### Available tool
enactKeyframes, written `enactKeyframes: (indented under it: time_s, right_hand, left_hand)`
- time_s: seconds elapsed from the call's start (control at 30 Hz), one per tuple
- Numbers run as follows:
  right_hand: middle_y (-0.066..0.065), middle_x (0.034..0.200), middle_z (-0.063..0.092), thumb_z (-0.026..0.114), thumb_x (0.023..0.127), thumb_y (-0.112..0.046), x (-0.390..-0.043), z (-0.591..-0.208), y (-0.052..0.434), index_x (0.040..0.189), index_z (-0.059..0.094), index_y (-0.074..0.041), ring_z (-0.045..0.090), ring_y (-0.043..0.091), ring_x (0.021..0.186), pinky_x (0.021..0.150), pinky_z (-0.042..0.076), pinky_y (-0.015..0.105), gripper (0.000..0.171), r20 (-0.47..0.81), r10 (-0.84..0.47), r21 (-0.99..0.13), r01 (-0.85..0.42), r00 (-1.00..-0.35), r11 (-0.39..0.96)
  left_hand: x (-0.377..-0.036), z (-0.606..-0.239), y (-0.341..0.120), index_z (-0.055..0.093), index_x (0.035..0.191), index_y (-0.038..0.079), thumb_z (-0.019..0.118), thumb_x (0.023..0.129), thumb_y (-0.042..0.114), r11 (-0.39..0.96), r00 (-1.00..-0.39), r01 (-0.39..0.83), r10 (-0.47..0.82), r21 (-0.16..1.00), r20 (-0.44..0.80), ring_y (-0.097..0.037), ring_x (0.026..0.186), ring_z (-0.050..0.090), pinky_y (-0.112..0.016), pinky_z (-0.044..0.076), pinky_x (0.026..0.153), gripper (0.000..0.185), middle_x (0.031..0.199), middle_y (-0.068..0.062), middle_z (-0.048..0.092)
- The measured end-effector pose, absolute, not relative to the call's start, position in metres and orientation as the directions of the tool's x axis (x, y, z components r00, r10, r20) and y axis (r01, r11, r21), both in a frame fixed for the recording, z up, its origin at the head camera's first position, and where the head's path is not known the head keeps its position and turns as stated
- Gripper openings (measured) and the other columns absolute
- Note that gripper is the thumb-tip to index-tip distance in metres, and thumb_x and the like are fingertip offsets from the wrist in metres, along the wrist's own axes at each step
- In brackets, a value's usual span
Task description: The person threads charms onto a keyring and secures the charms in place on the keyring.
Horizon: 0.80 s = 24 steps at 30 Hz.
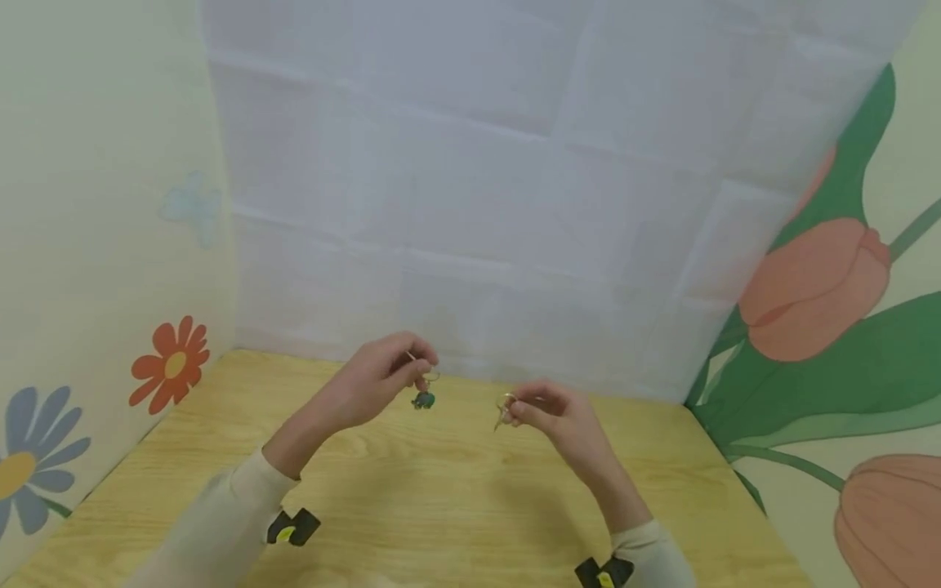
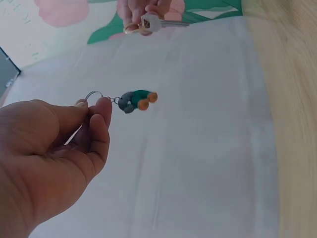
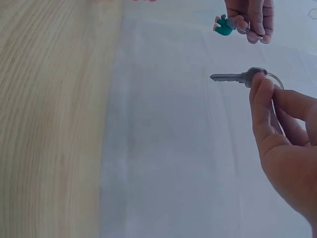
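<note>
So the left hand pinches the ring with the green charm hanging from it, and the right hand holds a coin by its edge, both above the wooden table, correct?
Not quite. The right hand holds a silver key on a ring, not a coin; the right wrist view shows its toothed blade. The rest stands: the left hand pinches the ring with the green charm hanging, both above the wooden table.

Charm (image 2: 135,100) under your left hand (image 1: 378,377): teal-green body, grey part, orange tips. Ring (image 2: 92,95) above it: silver. Key (image 3: 237,77) in your right hand (image 1: 555,416): silver-grey; second ring (image 3: 274,79) possibly brassy, head view too small to tell. Table (image 1: 441,498): pale yellow wood grain. Backdrop (image 1: 515,180): white, creased in squares. Side walls: cream; left wall (image 1: 103,204) with orange and blue flowers, right wall (image 1: 912,147) with pink tulips, green leaves. Your sleeves (image 1: 220,523): cream.
</note>
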State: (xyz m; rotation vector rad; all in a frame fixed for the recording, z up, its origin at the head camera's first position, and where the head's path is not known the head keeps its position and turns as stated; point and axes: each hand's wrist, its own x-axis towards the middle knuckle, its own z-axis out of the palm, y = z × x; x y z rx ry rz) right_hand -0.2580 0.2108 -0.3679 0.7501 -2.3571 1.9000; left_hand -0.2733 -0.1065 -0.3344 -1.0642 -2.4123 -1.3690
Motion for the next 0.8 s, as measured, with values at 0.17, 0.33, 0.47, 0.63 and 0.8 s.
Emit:
enactKeyframes:
  time_s: [0.17,0.33,0.47,0.63,0.8]
  right_hand:
    - [0.018,0.108,0.072,0.072,0.097,-0.014,-0.253,-0.362,0.205,0.113,0.072,0.002,0.071,0.033,0.095,0.087,0.056,0.048,0.022,0.333,-0.395,-0.919,-0.388,-0.856,0.066]
    - [0.022,0.106,0.07,0.068,0.098,-0.005,-0.251,-0.353,0.203,0.113,0.07,0.002,0.069,0.034,0.095,0.087,0.056,0.048,0.016,0.39,-0.474,-0.894,-0.447,-0.79,0.009]
    - [0.024,0.11,0.067,0.067,0.099,-0.004,-0.248,-0.344,0.204,0.115,0.07,0.0,0.068,0.033,0.097,0.088,0.056,0.048,0.016,0.429,-0.476,-0.875,-0.484,-0.768,-0.01]
    - [0.023,0.116,0.065,0.062,0.101,-0.001,-0.246,-0.342,0.207,0.113,0.07,0.0,0.065,0.031,0.093,0.081,0.057,0.041,0.015,0.496,-0.445,-0.838,-0.545,-0.745,-0.022]
    - [0.019,0.107,0.067,0.056,0.104,-0.001,-0.244,-0.347,0.209,0.113,0.069,0.0,0.057,0.027,0.08,0.069,0.052,0.034,0.016,0.532,-0.434,-0.811,-0.586,-0.727,-0.013]
  left_hand:
    - [-0.253,-0.324,-0.093,0.063,0.117,0.013,0.057,0.106,0.011,0.262,-0.714,0.663,0.502,0.701,0.488,-0.015,0.09,0.068,-0.034,0.057,0.08,0.014,0.107,-0.002,0.065]
    - [-0.24,-0.316,-0.08,0.067,0.112,0.016,0.065,0.102,0.011,0.238,-0.673,0.703,0.526,0.67,0.519,-0.014,0.091,0.067,-0.036,0.056,0.079,0.012,0.105,0.002,0.064]
    - [-0.236,-0.312,-0.071,0.068,0.111,0.017,0.067,0.101,0.013,0.233,-0.659,0.715,0.537,0.659,0.526,-0.014,0.091,0.067,-0.034,0.056,0.079,0.011,0.104,0.005,0.064]
    - [-0.229,-0.313,-0.063,0.068,0.117,0.015,0.065,0.102,0.015,0.215,-0.692,0.672,0.523,0.709,0.497,-0.009,0.093,0.069,-0.031,0.057,0.082,0.015,0.106,0.008,0.068]
    - [-0.221,-0.316,-0.057,0.071,0.116,0.014,0.067,0.1,0.013,0.164,-0.709,0.653,0.478,0.74,0.519,-0.011,0.089,0.071,-0.032,0.058,0.08,0.017,0.103,0.008,0.07]
